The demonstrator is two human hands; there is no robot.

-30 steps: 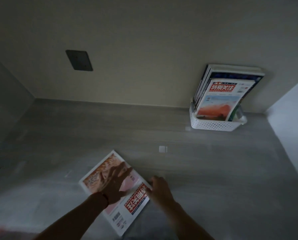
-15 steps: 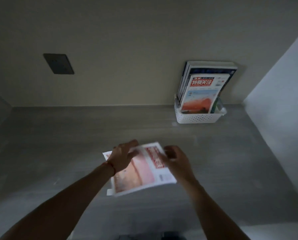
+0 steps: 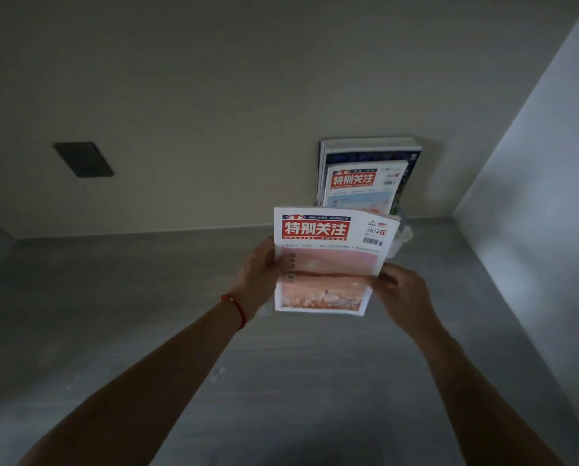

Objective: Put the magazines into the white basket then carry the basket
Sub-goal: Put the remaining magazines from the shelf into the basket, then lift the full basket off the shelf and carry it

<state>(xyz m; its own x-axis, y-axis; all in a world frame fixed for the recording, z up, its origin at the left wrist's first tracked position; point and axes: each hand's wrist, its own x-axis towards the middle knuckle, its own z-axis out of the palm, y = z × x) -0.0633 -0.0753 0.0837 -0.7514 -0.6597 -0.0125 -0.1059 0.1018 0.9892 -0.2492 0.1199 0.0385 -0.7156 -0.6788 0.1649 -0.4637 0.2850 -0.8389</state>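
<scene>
Both hands are gripping one magazine (image 3: 328, 260) and holding it upright in the air above the grey counter (image 3: 113, 314), cover facing the camera; left hand (image 3: 259, 277) is clamping the left edge, thumb lying on the cover, fingers going behind where I cannot tell how they are lying; a red string band (image 3: 236, 309) is sitting on that wrist; right hand (image 3: 401, 294) is pinching the lower right edge, fingers curling round the back; image is slightly motion-blurred.

Scanning left to right: a dark rectangular wall plate (image 3: 83, 159) is sitting on the beige back wall, well apart from everything else; the held magazine is showing a red masthead with white characters, a pink-orange picture below it and a barcode at top right; directly behind it, the white basket (image 3: 403, 235) is mostly hidden, only a sliver of its right end is peeking out past the magazine's right edge; it is standing at the back of the counter near the right corner; several magazines in the basket (image 3: 365, 183) are standing upright against the wall, the front one carrying the same red masthead, a dark blue cover behind it; a pale side wall (image 3: 533, 196) is closing off the right.
</scene>
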